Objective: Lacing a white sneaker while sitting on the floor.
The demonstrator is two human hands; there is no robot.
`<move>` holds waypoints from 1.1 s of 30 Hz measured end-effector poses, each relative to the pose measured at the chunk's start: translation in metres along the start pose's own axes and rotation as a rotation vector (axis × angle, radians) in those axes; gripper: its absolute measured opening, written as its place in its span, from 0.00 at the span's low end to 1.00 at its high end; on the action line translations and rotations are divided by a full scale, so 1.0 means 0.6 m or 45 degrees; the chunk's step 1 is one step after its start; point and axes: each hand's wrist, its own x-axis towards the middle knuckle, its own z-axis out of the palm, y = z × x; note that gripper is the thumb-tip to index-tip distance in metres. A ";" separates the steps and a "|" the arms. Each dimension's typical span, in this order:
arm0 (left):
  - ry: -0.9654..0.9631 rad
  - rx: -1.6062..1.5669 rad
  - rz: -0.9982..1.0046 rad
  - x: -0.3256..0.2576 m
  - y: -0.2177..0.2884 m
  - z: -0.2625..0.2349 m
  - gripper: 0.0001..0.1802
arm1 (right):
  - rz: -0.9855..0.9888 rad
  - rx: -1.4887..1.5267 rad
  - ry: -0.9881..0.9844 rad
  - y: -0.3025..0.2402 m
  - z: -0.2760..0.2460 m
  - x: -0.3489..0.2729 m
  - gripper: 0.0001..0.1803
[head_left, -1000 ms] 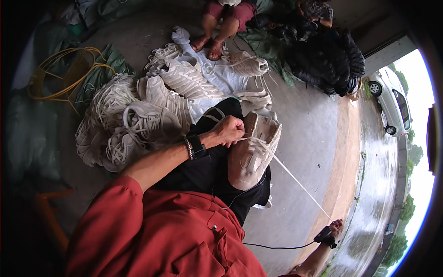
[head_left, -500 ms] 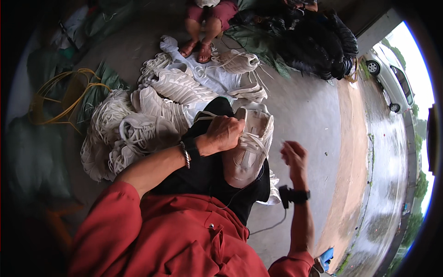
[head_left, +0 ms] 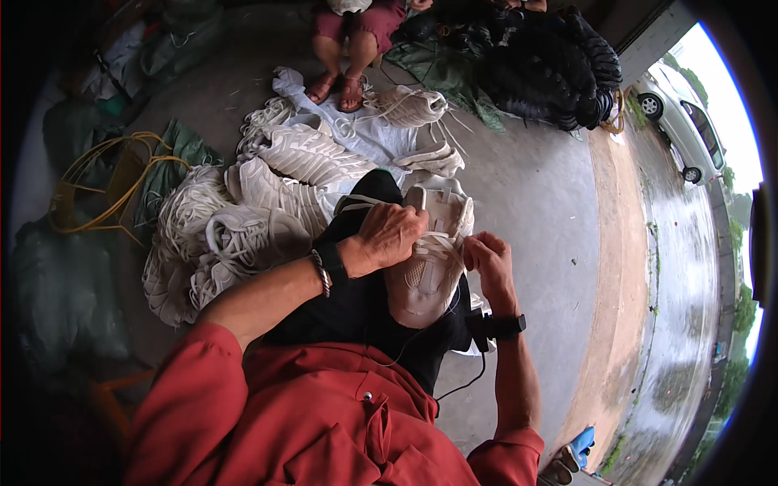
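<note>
A white lace-up sneaker (head_left: 421, 283) rests across my black-trousered lap, its toe toward me. White shoelaces (head_left: 442, 243) cross its upper. My left hand (head_left: 393, 233) is closed at the left side of the lacing, pinching a shoelace between thumb and fingers. A lace end trails left from that hand over my knee. At the sneaker's right edge, my right hand (head_left: 489, 257) has its fingertips pinched together on the lace there; the exact grip is partly hidden.
Left of my legs lies a big pile of white sneakers (head_left: 263, 235), partly on a white sheet (head_left: 369, 139). A seated person's sandalled feet (head_left: 351, 93) are beyond it. Black bundled goods (head_left: 543, 85) lie at the back, a yellow-framed stool (head_left: 97, 194) at left, a parked car (head_left: 685, 121) outside.
My right hand has come in leftward from beside the sneaker to its right edge, at the laces. My left hand stays at the lacing. The whole view has shifted slightly.
</note>
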 end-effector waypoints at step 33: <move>0.031 -0.679 -0.636 -0.045 -0.043 0.018 0.07 | -1.074 -1.349 -0.145 -0.029 0.126 0.071 0.07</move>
